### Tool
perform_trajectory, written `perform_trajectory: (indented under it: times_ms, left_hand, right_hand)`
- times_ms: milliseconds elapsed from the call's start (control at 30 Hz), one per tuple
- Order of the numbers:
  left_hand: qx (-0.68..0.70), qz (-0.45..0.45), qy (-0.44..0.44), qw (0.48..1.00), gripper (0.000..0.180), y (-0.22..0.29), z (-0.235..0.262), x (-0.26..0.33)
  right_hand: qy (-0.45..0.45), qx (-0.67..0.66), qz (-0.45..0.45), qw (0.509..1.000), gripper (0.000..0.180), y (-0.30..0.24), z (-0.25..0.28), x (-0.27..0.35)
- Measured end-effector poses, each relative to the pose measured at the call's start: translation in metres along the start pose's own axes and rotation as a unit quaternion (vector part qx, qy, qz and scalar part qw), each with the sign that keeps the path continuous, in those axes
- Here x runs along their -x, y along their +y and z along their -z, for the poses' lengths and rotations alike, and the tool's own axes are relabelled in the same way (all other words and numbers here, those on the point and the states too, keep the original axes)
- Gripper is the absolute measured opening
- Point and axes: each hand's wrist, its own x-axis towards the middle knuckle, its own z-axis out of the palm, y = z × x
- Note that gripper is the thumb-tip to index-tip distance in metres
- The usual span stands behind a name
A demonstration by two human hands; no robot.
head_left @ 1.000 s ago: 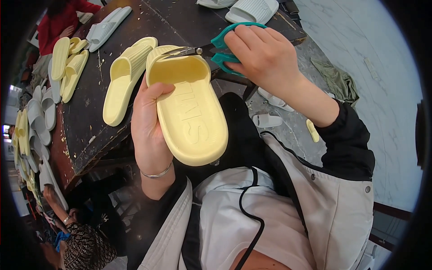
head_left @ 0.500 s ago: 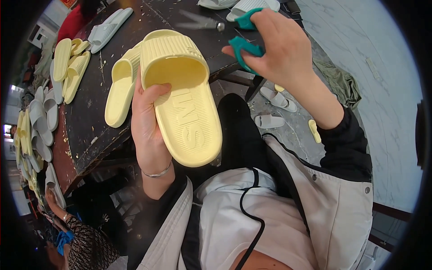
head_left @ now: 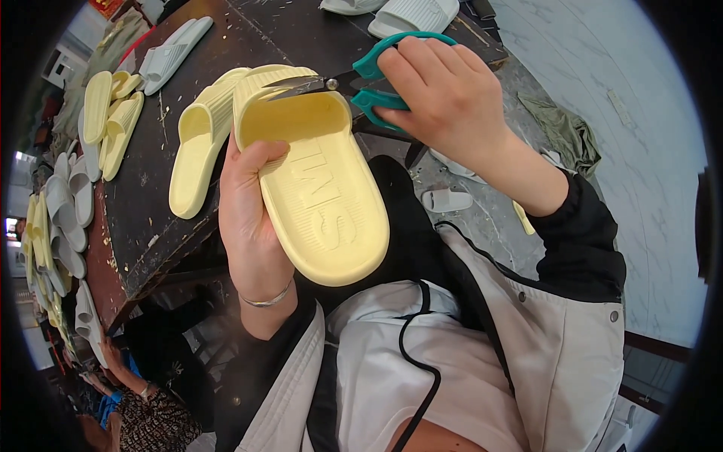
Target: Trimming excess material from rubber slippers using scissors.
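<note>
My left hand point(head_left: 252, 203) grips a yellow slide sandal point(head_left: 331, 226) by its side edge, thumb on the footbed and fingers hidden beneath. The sandal's sole end tilts toward me, its ribbed strap away. My right hand point(head_left: 452, 94) holds scissors point(head_left: 369, 79) with teal handles, fingers through the loops. Their metal blades are slightly apart and lie across the strap's upper edge; whether they touch it I cannot tell. Just left of the held sandal, another yellow slide sandal point(head_left: 197, 151) rests on the dark table.
The dark table point(head_left: 143, 226) carries small yellow scraps, a yellow pair point(head_left: 113, 120), and grey sandals point(head_left: 175, 54). More grey sandals point(head_left: 414, 16) sit at its far edge. A grey sandal point(head_left: 446, 200) lies on the floor. At lower left, another person's hand point(head_left: 113, 358) touches a grey sandal.
The scissors have come down and left, from above the table onto the sandal's strap, their blades closing somewhat. The held sandal has tilted so more of its footbed faces up.
</note>
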Motion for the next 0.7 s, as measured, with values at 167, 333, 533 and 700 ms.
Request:
perform_trajectory:
  times_ms: [167, 333, 533, 700]
  left_hand:
    - [0.022, 0.009, 0.014, 1.0, 0.052, 0.002, 0.0, -0.002]
    - [0.008, -0.015, 0.015, 1.0, 0.056, -0.001, 0.001, -0.004]
    - [-0.012, -0.04, 0.018, 0.999, 0.058, -0.004, 0.005, -0.007]
    - [-0.037, -0.049, 0.006, 0.998, 0.059, -0.002, 0.006, -0.011]
  right_hand:
    - [-0.003, -0.004, 0.008, 1.0, 0.051, 0.002, 0.004, -0.002]
    - [-0.005, 0.003, 0.012, 1.0, 0.047, 0.002, 0.003, -0.003]
    - [0.014, 0.011, 0.026, 0.999, 0.043, 0.007, 0.002, -0.001]
    - [0.016, -0.038, -0.04, 0.998, 0.039, 0.013, -0.008, 0.002]
